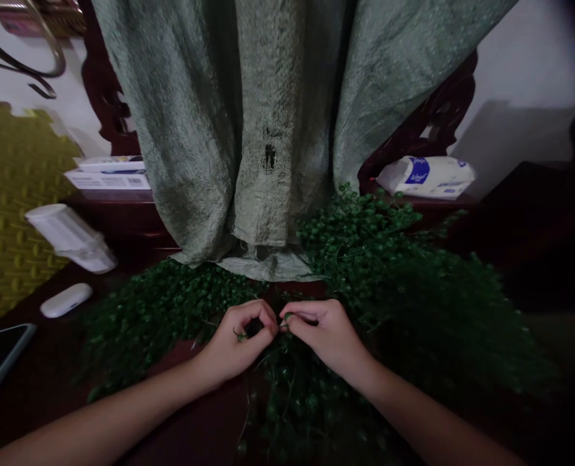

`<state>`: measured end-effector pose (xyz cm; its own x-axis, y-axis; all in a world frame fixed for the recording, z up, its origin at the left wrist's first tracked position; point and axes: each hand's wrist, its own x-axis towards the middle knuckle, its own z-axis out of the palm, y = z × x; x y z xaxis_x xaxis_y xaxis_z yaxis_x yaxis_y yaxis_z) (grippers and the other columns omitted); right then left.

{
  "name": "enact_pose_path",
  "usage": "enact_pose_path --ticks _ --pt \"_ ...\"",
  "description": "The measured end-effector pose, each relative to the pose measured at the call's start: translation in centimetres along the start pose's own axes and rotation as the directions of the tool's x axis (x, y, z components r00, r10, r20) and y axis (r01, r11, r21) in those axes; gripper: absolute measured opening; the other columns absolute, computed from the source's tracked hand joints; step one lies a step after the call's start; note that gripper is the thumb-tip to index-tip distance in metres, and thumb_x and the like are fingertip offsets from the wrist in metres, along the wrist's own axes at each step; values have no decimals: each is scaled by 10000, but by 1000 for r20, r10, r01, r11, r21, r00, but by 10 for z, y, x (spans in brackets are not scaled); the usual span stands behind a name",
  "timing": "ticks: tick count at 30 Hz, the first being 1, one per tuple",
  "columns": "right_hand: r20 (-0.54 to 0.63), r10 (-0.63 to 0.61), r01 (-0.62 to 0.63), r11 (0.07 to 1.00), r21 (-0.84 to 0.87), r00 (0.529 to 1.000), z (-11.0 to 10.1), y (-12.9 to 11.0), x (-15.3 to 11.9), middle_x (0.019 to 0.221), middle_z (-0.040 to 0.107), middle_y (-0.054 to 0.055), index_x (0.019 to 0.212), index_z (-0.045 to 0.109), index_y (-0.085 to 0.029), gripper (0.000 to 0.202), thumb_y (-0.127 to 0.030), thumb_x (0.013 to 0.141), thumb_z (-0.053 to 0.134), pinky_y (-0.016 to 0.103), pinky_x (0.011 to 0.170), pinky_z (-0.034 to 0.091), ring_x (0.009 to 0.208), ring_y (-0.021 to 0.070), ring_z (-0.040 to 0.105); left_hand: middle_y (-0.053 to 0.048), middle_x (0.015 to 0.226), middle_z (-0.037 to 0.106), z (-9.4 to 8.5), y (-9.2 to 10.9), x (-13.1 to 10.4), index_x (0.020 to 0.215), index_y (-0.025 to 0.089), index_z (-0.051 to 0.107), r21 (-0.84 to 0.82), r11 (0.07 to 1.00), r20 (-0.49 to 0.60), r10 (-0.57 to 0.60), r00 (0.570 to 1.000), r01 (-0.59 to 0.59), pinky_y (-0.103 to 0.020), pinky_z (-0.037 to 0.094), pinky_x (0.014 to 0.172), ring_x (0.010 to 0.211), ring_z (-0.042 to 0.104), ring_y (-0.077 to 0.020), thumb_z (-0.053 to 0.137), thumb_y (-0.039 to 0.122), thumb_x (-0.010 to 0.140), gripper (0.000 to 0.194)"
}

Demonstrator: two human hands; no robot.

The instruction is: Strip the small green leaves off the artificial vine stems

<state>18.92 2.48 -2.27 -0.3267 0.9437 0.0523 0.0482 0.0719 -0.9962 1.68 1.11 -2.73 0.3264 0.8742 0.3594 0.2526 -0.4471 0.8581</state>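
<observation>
My left hand (248, 333) and my right hand (319, 330) meet fingertip to fingertip over the middle of a dark red table (204, 421). Each is closed in a pinch on thin green stems, and a bit of green shows at the right thumb. Below them hangs a tangle of green sprigs (297, 401) with small round heads. A low heap of the same greenery (156, 310) lies to the left, and a larger heap (389, 259) rises on the right. What exactly sits between the fingertips is too small to make out.
A grey-green woven sack (185, 116) drapes down behind the greenery. On the left are a white cylindrical container (68, 236), a white oval case (66, 299), a phone (0, 362) and flat boxes (107, 178). A tissue pack (427, 176) rests at the back right.
</observation>
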Motion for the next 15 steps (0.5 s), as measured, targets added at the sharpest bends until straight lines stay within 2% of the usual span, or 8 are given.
enact_pose_path --ticks 3,6,10,15 --pt "-8 0 0 1000 20 1000 -3 0 3 741 743 24 818 755 -174 191 -227 723 599 298 708 553 731 195 705 -30 708 627 0 -1 0 672 155 578 8 1000 -20 -28 999 28 -250 454 647 689 596 -145 559 156 833 162" --pt "4 -84 84 995 -60 996 -7 -3 5 821 753 39 857 763 -186 189 -193 740 614 306 764 552 802 190 709 -27 718 619 0 -1 -1 680 157 573 17 999 -30 -48 998 49 -248 447 645 700 587 -145 556 167 836 157" --pt "42 -196 201 953 -226 980 -11 -7 5 826 733 29 845 775 -209 215 -110 753 607 276 734 527 788 162 686 -19 721 610 -1 -2 -2 707 155 576 53 994 12 -99 995 98 -248 438 637 694 564 -144 620 218 814 132" --pt "81 -203 218 926 -309 976 -10 -9 3 799 730 17 869 772 -215 262 -62 755 592 255 678 523 750 150 678 -13 703 616 1 -3 -1 754 147 652 91 990 15 -108 994 106 -250 427 626 670 546 -139 708 258 769 125"
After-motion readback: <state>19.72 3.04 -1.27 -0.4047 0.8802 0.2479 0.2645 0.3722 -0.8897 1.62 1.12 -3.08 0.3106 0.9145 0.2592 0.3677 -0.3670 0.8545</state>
